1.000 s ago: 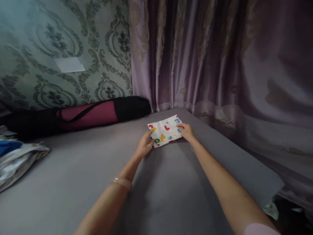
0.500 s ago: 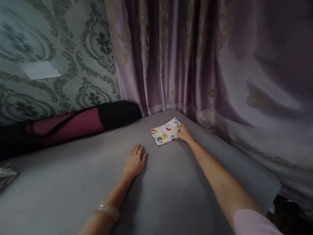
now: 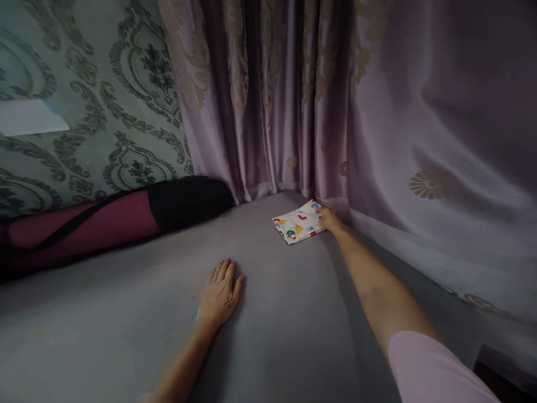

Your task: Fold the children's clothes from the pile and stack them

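Observation:
A folded white cloth (image 3: 298, 224) printed with colourful letters lies near the far corner of the grey bed surface. At its right edge is my right hand (image 3: 329, 218), fingers closed on the fabric; the thumb and fingertips are partly hard to see. My left hand (image 3: 220, 294) rests palm down on the grey sheet (image 3: 268, 313), fingers stretched out and slightly spread, holding nothing. It is nearer to me than the cloth and to its left.
Along the patterned wall on the left lies a long black and maroon bag (image 3: 104, 221). Purple curtains (image 3: 289, 112) hang behind the corner and down the right side. White paper (image 3: 31, 117) is on the wall.
The folded cloth has shifted right, towards the curtain, with my right hand at its edge. My left hand stays flat on the sheet. The camera view has turned slightly right.

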Motion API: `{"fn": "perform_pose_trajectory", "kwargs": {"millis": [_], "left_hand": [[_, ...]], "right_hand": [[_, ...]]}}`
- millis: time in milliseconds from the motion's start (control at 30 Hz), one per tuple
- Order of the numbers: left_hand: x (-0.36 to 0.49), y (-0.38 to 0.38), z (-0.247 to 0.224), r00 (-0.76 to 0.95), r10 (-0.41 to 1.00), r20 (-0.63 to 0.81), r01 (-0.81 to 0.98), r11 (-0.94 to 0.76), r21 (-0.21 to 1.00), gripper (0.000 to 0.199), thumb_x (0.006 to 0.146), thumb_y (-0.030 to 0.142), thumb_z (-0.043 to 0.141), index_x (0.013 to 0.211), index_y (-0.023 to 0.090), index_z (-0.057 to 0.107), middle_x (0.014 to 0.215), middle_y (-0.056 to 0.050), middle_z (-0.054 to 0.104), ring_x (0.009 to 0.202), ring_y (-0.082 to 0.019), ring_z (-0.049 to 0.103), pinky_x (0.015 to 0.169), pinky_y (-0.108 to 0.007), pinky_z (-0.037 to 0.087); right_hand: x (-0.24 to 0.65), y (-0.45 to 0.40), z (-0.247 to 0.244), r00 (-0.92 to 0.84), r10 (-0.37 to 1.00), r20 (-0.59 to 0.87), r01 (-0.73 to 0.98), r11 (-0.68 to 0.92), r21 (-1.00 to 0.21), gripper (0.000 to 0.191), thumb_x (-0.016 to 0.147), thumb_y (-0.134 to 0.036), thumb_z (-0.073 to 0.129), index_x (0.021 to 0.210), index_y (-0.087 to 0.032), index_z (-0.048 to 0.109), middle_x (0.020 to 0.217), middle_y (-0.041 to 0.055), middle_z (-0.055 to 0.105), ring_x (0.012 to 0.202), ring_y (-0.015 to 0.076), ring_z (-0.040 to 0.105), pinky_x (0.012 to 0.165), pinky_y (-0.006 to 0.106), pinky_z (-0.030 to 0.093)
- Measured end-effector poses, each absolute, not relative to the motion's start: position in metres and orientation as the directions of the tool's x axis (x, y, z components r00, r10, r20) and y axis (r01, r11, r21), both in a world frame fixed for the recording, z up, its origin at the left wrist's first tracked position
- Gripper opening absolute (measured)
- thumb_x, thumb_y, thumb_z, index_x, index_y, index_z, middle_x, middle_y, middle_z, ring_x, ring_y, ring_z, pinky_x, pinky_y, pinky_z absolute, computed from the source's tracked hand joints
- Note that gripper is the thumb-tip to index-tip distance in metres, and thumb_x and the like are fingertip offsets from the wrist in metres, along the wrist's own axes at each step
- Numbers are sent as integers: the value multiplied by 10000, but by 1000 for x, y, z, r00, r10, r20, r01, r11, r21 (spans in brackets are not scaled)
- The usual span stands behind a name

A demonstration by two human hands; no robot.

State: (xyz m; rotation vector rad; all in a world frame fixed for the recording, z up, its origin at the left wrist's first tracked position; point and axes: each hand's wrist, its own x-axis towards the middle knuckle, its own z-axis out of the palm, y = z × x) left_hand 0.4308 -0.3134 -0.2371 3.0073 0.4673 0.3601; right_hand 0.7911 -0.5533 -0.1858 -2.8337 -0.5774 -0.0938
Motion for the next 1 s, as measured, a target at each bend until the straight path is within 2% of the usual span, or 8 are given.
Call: {"fn": "perform_pose_trajectory", "kwargs": {"millis": [167,267,333,433,533,667,800,1000], "left_hand": [[430,-315,-235,929,295,225,281,-955,92,601,977,453,241,1366,55,469,1452,-164,438,1365,-283,373,1134,-420,296],[430,-316,-234,928,305,216,291,-952,94,599,975,450,246,1370,58,468,1453,-164,436,1366,-285,371,1134,-422,295],[430,-316,-234,926,309,215,293,-950,103,599,973,449,249,1371,58,468,1453,-168,435,1368,-288,369,1132,-429,296],[430,-316,-235,925,312,219,295,-950,108,597,975,450,240,1369,65,471,1457,-164,431,1369,-288,368,1129,-437,301],[430,-316,-235,925,315,214,299,-949,102,598,974,451,240,1372,66,465,1462,-161,424,1374,-289,360,1133,-430,294],[430,-316,-234,927,314,207,296,-949,112,601,973,459,236,1372,71,461,1460,-158,428,1375,-284,359,1131,-424,299],[429,-316,-233,925,316,210,292,-947,135,598,976,463,239,1376,74,455,1463,-160,423,1376,-283,357,1129,-429,305],[429,-319,-231,918,327,222,300,-942,147,573,977,453,248,1377,95,449,1464,-148,427,1375,-276,360,1126,-435,310]], "right_hand": [[792,-560,-178,926,364,100,376,-914,-155,504,799,20,441,1228,-176,619,1267,88,619,1135,206,577,950,285,419],[784,-558,-178,931,340,130,354,-929,-108,446,831,-24,421,1204,-144,632,1256,141,609,1146,261,557,974,369,399],[775,-551,-180,928,325,183,344,-935,-84,424,864,-70,398,1230,-111,607,1319,189,546,1213,300,493,1016,428,345],[764,-531,-184,901,377,212,400,-913,-78,426,921,-169,358,1301,-107,539,1414,182,457,1302,278,392,1069,409,273],[762,-510,-189,892,420,165,439,-893,-97,472,973,-327,280,1339,-124,497,1446,145,435,1339,252,346,1088,405,253],[768,-499,-197,922,365,126,379,-918,-117,614,976,-468,165,1429,-113,380,1515,159,324,1404,301,220,1104,537,174],[772,-505,-203,965,261,5,259,-956,-140,652,955,-521,104,1488,-192,288,1568,112,220,1429,333,133,1085,650,91],[774,-511,-203,961,273,-46,262,-950,-168,671,948,-538,97,1500,-191,258,1577,118,185,1433,340,125,1084,662,75]]}}
